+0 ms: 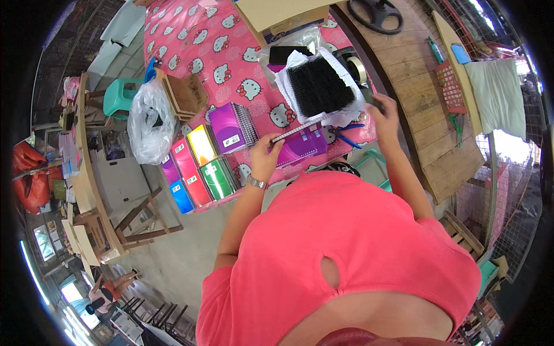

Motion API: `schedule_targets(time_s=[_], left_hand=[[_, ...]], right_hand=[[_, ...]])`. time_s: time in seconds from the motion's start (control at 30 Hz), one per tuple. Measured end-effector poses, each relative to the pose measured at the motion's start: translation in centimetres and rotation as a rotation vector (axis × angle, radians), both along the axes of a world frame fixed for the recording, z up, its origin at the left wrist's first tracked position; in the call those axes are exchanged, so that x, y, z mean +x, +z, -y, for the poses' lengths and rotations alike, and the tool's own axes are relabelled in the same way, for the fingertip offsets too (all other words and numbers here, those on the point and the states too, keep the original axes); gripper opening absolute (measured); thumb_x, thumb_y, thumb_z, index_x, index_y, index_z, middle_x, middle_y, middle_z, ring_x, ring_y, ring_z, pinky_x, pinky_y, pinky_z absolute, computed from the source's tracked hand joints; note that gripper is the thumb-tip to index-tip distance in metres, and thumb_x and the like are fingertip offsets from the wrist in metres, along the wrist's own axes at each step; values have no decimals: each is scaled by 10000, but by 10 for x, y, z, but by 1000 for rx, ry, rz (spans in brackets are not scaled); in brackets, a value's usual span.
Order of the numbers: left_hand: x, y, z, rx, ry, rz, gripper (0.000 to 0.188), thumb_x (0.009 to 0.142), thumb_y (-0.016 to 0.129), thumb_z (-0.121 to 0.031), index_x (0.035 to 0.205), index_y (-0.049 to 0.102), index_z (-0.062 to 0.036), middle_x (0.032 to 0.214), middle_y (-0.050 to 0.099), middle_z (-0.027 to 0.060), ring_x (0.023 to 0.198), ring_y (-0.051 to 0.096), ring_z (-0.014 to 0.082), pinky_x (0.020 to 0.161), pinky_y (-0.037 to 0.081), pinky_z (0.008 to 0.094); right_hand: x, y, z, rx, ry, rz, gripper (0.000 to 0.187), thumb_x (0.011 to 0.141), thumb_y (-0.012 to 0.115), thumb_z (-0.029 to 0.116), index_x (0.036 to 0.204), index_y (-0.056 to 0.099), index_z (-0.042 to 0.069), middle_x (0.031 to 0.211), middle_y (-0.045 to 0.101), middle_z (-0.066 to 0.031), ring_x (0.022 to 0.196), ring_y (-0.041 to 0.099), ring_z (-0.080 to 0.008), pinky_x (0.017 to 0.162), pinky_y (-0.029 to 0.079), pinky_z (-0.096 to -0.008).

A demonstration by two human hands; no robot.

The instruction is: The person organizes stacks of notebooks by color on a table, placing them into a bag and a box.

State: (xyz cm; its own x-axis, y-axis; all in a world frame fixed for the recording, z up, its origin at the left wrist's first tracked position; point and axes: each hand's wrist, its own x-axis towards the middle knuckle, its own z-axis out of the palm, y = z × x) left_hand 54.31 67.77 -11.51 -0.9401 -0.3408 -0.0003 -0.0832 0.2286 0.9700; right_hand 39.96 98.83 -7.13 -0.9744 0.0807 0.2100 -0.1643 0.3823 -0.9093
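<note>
At the table's near edge, my left hand [265, 154] grips the left end of a purple notebook [303, 145]. A row of punched holes or binding loops runs along the notebook's far edge. My right hand [384, 117] is raised at the right, fingers curled by a small dark thing that I cannot make out. Just beyond the notebook lies a thick pile of black binding coils [320, 85] on white wrapping. Blue-handled pliers [348, 142] rest between the notebook and my right hand. Beside the pile is a tape dispenser [356, 69].
Several spiral notebooks in stacks, with purple [231, 124], yellow [202, 144] and green [218, 177] covers, stand to the left. Beyond them are a wooden holder [186, 94] and a clear plastic bag [151, 121]. A cardboard box [283, 20] sits at the far side; a wooden bench [424, 86] adjoins right.
</note>
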Motion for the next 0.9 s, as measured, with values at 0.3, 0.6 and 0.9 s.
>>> schedule_targets(time_s=[0.3,0.6,0.9], left_hand=[[11,10,-2,-243,-31,76,193,900,656,-56,1075,635,22,884,683,75,784,652,108,685,525,232],[1,11,-11,-159,62,19,213,887,680,-146,1056,664,-18,837,688,88,726,650,125,642,501,253],[6,14,-14,-143,89,70,227,887,665,-37,1099,657,44,889,695,57,766,649,93,675,529,224]], right_hand=[[58,-75,-29,1023,-180,-6,417,739,739,342,1042,593,96,1183,528,-149,1225,429,-383,1058,298,-521],[64,-85,-4,995,464,-62,340,733,729,308,988,627,107,1030,530,-94,1052,467,-297,813,379,-438],[78,16,48,-154,810,273,268,775,723,249,833,549,52,1013,587,-152,1018,546,-359,956,405,-425]])
